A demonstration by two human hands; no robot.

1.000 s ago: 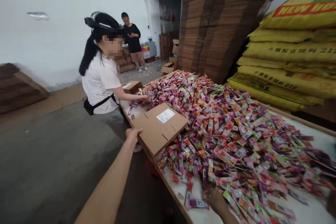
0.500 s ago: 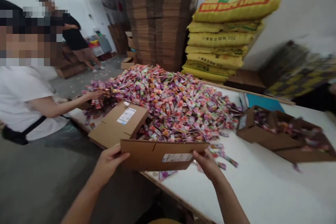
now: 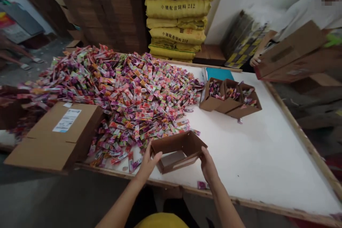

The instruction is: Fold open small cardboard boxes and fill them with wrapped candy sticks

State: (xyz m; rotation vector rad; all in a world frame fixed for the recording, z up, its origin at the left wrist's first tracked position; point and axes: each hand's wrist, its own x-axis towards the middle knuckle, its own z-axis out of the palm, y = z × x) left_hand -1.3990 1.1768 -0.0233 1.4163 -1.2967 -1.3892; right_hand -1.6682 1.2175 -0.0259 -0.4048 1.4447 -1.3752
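Observation:
A cardboard box (image 3: 177,144), pulled open into a four-sided shape, is held over the near edge of the white table (image 3: 267,153). My left hand (image 3: 149,160) grips its left end, the thumb lying over the near wall. At the right end, my right hand (image 3: 207,162) pinches the corner with the thumb on the near side. White shows through inside the box. Just beyond it spreads a big heap of small colourful packets (image 3: 141,96). A single purple packet (image 3: 203,185) lies close to my right wrist.
Flattened cartons (image 3: 53,139) lie stacked at the left table edge. Joined boxes (image 3: 232,103) with packets stand at right, before a blue folder (image 3: 219,74). Yellow sacks (image 3: 176,10) rise behind. Another person's hand (image 3: 255,60) touches a carton (image 3: 294,50) at far right.
The flat carton between my hands has been opened into a box. It has moved right, away from the carton stack, and my view has turned right and down.

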